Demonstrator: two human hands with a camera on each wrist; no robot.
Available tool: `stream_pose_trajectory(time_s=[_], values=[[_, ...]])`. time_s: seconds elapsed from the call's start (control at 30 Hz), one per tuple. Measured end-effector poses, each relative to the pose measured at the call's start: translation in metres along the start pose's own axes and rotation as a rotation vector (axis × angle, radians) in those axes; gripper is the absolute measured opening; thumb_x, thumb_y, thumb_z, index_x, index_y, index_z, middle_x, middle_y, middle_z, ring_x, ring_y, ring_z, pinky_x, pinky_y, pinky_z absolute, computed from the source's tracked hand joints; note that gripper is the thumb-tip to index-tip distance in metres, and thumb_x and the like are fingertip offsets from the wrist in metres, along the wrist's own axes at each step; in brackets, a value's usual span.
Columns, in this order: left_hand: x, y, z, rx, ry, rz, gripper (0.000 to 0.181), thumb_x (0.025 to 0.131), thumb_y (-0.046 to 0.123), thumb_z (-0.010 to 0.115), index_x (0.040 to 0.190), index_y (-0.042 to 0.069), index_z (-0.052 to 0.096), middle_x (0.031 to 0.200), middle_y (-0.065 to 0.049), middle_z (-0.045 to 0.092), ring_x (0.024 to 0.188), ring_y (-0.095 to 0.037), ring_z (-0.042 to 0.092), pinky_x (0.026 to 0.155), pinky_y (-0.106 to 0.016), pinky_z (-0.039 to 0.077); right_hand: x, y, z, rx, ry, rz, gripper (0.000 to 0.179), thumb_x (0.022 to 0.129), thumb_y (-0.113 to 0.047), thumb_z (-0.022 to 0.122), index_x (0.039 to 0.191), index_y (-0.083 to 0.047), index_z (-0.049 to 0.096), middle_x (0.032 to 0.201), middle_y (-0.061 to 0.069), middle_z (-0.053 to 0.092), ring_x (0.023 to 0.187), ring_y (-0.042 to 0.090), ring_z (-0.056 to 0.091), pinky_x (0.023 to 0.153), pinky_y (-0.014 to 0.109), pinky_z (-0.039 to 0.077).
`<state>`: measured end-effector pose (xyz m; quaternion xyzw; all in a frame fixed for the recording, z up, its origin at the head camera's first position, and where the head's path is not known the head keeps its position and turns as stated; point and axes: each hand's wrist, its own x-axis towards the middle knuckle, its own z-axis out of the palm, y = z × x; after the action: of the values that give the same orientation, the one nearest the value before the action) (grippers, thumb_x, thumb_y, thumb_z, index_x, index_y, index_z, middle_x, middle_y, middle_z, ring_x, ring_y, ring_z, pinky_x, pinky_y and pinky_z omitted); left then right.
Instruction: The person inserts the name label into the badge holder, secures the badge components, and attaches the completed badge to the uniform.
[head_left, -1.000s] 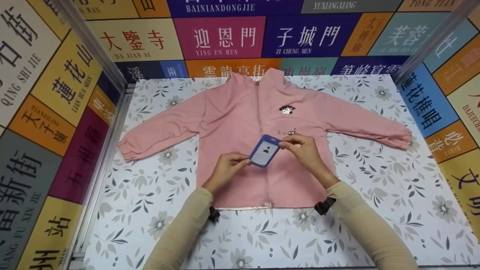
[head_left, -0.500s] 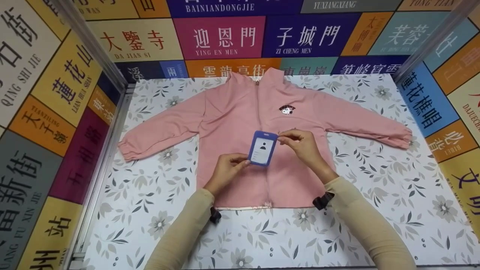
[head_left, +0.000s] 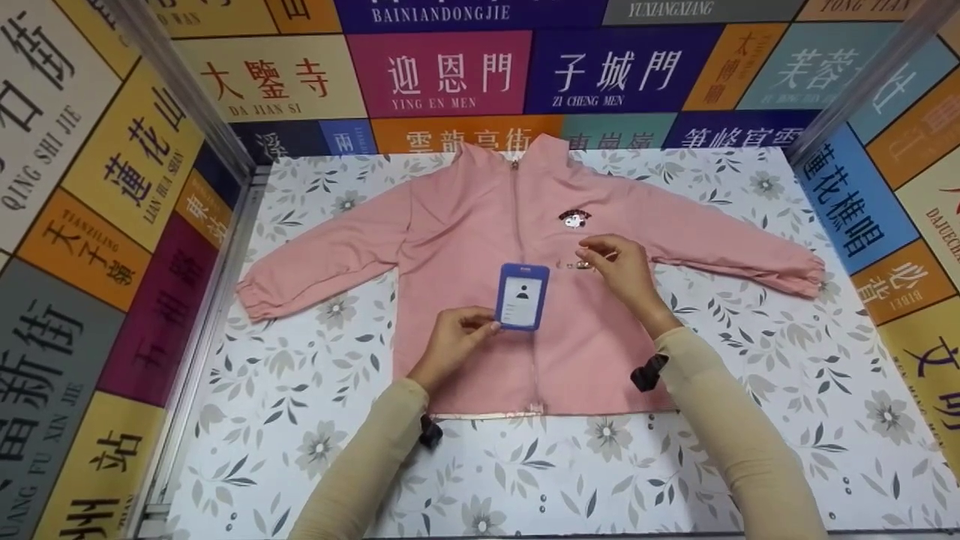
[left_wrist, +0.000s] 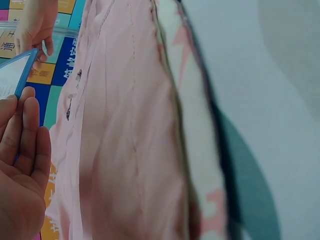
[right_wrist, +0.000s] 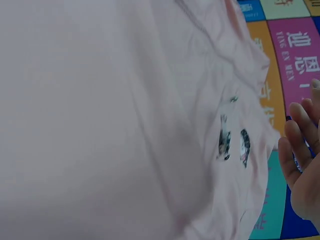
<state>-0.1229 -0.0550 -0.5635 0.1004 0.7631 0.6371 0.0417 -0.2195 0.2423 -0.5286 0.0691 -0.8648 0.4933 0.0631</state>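
Note:
My left hand (head_left: 461,337) pinches a blue-framed ID badge holder (head_left: 522,296) by its lower left corner. The badge is upright, with a dark figure on its white card and a slot in its top edge. In the left wrist view the badge holder (left_wrist: 20,75) stands between thumb and fingers. My right hand (head_left: 619,266) is off the badge, its fingers loosely bent over the jacket's chest. By its fingertips, a small metal clip (head_left: 582,265) lies on the pink zip jacket (head_left: 465,300). The right wrist view shows the clip (right_wrist: 224,140) with a clear strap, beside a cartoon print (right_wrist: 245,147).
Both jacket sleeves stretch outward over a white, leaf-patterned table surface (head_left: 772,397). Panels with large characters (head_left: 442,75) enclose the table at the back and sides. Dark wrist cameras (head_left: 649,373) sit under the sleeve cuffs.
The badge has turned from tilted to upright in my left hand. My right hand has let go of its top corner and moved up and right to the clip.

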Motion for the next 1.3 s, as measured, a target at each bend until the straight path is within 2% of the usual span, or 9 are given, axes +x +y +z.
stream_pose_trajectory(time_s=[0.1,0.2,0.33,0.43,0.53,0.83,1.1,1.3], values=[[-0.004,0.015,0.0,0.01,-0.004,-0.008,0.019,0.087,0.004,0.072,0.104,-0.003,0.074,0.096,-0.022,0.075,0.088,-0.033,0.073,0.079,-0.025,0.059,0.005,0.009,-0.002,-0.073,-0.001,-0.019,0.028,0.09,-0.027,0.073,0.111,-0.01,0.075,0.099,0.01,0.072,0.087,0.012,0.061,0.077,0.018,0.048],[-0.006,0.026,0.0,0.018,-0.006,-0.015,0.018,0.087,0.0,0.071,0.103,-0.006,0.073,0.095,-0.024,0.075,0.088,-0.034,0.073,0.08,-0.026,0.059,0.008,0.018,-0.003,-0.123,-0.011,-0.033,0.026,0.089,-0.022,0.074,0.111,-0.008,0.075,0.101,0.012,0.07,0.092,0.018,0.06,0.082,0.026,0.049],[-0.001,0.013,0.002,0.036,-0.004,-0.04,0.019,0.086,0.001,0.071,0.104,-0.004,0.074,0.097,-0.022,0.075,0.088,-0.03,0.073,0.081,-0.027,0.059,0.011,0.03,-0.003,-0.174,-0.023,-0.052,0.027,0.087,-0.02,0.076,0.111,-0.008,0.075,0.106,0.013,0.068,0.102,0.026,0.056,0.09,0.038,0.045],[0.001,0.003,0.004,0.047,-0.002,-0.045,0.019,0.087,0.004,0.072,0.105,-0.001,0.074,0.098,-0.019,0.076,0.088,-0.026,0.073,0.08,-0.027,0.059,0.012,0.039,-0.003,-0.202,-0.018,-0.073,0.029,0.085,-0.019,0.078,0.11,-0.005,0.075,0.108,0.014,0.066,0.105,0.029,0.052,0.094,0.041,0.041],[0.002,-0.001,0.004,0.033,-0.001,-0.038,0.019,0.086,0.006,0.074,0.104,0.001,0.075,0.097,-0.017,0.077,0.087,-0.025,0.073,0.08,-0.027,0.06,0.012,0.045,-0.003,-0.232,-0.021,-0.078,0.03,0.084,-0.019,0.078,0.111,-0.005,0.075,0.11,0.014,0.064,0.106,0.029,0.051,0.094,0.042,0.038],[0.002,-0.001,0.002,0.02,-0.022,-0.026,0.019,0.086,0.01,0.075,0.103,0.003,0.076,0.096,-0.016,0.077,0.086,-0.022,0.074,0.08,-0.026,0.059,0.014,0.05,-0.002,-0.337,-0.099,-0.025,0.037,0.082,-0.023,0.081,0.115,-0.008,0.074,0.118,0.01,0.06,0.114,0.028,0.046,0.1,0.045,0.037],[0.003,-0.001,0.001,0.033,-0.031,-0.027,0.02,0.085,0.009,0.075,0.104,0.003,0.075,0.096,-0.015,0.077,0.085,-0.02,0.073,0.081,-0.025,0.059,0.015,0.052,-0.002,-0.359,-0.106,-0.018,0.02,0.083,-0.019,0.08,0.101,-0.011,0.078,0.117,0.01,0.06,0.115,0.029,0.045,0.103,0.051,0.032],[0.003,-0.002,0.002,0.024,-0.038,-0.018,0.021,0.086,0.009,0.074,0.105,0.001,0.075,0.097,-0.016,0.077,0.086,-0.02,0.073,0.081,-0.026,0.059,0.015,0.052,0.0,-0.364,-0.117,-0.008,0.016,0.083,-0.019,0.08,0.096,-0.011,0.078,0.116,0.008,0.06,0.115,0.029,0.045,0.103,0.049,0.032]])
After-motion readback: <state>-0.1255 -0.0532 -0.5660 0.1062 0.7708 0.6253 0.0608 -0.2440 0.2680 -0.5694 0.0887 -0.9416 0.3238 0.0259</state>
